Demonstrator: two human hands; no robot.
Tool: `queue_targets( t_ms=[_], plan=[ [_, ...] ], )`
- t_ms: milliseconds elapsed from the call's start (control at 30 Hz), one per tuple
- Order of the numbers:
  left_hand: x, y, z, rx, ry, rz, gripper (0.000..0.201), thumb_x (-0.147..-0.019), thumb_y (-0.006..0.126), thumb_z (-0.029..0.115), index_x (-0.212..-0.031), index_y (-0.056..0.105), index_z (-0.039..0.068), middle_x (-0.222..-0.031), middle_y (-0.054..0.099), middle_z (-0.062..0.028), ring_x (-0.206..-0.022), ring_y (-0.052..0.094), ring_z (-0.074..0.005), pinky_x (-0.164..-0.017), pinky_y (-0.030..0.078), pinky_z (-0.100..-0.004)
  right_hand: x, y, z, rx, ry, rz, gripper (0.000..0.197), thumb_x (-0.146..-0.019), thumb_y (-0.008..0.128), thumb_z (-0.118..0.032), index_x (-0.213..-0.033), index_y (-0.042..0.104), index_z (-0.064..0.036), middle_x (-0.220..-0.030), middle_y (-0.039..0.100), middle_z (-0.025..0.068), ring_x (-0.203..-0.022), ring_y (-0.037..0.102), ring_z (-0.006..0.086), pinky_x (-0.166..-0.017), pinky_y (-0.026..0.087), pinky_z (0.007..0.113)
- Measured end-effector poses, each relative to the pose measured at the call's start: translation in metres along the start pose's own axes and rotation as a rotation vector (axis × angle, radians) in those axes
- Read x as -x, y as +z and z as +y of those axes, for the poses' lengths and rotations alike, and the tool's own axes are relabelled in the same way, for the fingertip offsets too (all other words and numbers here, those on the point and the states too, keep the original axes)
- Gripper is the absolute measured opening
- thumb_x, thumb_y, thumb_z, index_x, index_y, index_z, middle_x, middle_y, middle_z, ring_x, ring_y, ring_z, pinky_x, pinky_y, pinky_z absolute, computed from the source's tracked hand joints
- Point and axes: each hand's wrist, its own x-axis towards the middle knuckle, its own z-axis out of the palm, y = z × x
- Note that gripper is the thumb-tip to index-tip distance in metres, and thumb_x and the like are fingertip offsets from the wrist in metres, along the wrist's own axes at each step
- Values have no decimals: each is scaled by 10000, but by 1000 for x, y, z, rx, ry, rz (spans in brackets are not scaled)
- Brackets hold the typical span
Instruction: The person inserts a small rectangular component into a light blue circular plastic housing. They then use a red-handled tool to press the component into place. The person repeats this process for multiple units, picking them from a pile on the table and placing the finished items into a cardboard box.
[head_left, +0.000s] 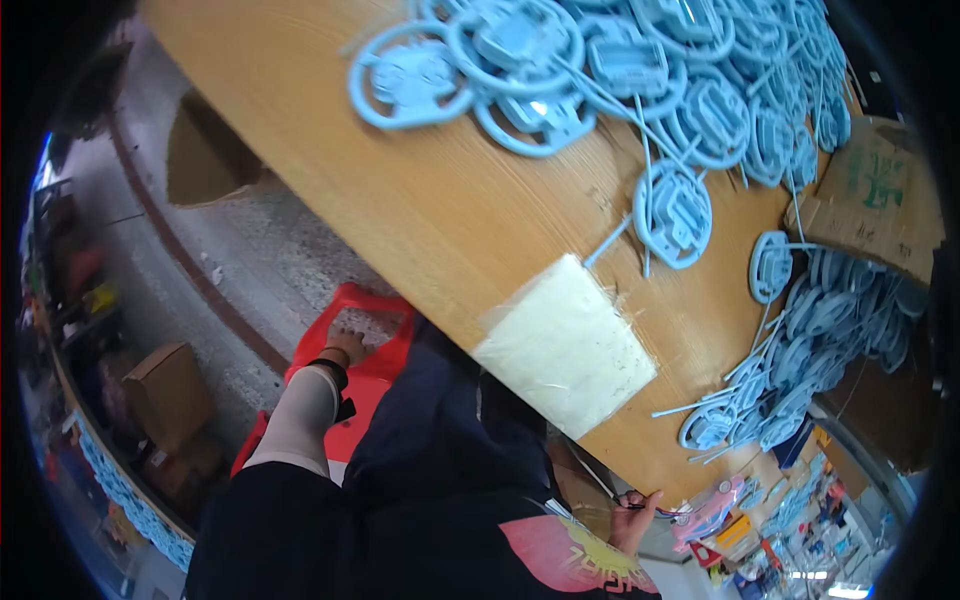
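My left hand (348, 347) is down at the left, over a red plastic chair (350, 300). Its fingers look stretched out near the opening in the red plastic, and a dark band circles the wrist. At the table's near right edge, my right hand (632, 518) has its fingers curled, thumb up, around something thin and dark that is too small to name. A pink object (710, 512) lies beside that hand. Many light blue plastic rings with moulded centres (675, 215) lie in a heap across the wooden table (420, 200).
A whitish sheet (570, 345) is taped near the table's front edge. Hanging blue parts (840, 320) crowd the right, below a cardboard box (880, 195). On the floor at left stand another carton (170, 395) and a cardboard piece (205, 155).
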Motion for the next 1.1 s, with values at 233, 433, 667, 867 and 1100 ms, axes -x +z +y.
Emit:
queue_targets(
  t_ms=[233, 433, 667, 867, 1100],
  plan=[
    [-76, 109, 12, 62, -21, 21, 765, -787, 337, 626, -1271, 378, 35, -1339, 318, -193, -1254, 280, -324, -1020, 243, -407, 5, 0, 8, -124, 9, 46, 299, -861, 482, -421, -836, 535, -127, -614, 475, -27, -506, 410, 97, -456, 314, 231],
    [-47, 84, 50, 4, -41, 40, 709, -801, 356, 576, -1259, 394, 37, -1313, 350, -186, -1227, 315, -312, -1006, 265, -392, -3, -3, 14, -201, 37, -157, 371, -888, 405, -444, -903, 516, -90, -651, 479, -5, -515, 400, 108, -482, 323, 234],
    [-54, 35, 77, -143, 54, 65, 643, -816, 379, 519, -1245, 414, 40, -1282, 387, -179, -1196, 355, -299, -989, 291, -375, -9, -6, 20, -177, -33, -141, 397, -889, 398, -445, -976, 494, -70, -678, 489, 25, -515, 387, 116, -499, 322, 241],
    [-88, -6, 103, -278, 138, 129, 587, -830, 399, 469, -1232, 430, 43, -1256, 419, -172, -1170, 389, -287, -974, 312, -361, -18, 4, 33, -296, -180, -129, 365, -891, 416, -402, -1002, 496, -63, -707, 514, 25, -518, 389, 112, -497, 319, 238],
    [-109, -43, 144, -459, 301, 211, 523, -845, 421, 411, -1218, 450, 46, -1225, 457, -165, -1139, 430, -274, -957, 338, -344, -21, -1, 51, -326, -366, -30, 305, -874, 472, -367, -947, 518, -75, -736, 555, 15, -488, 402, 102, -448, 321, 238]
  ],
)
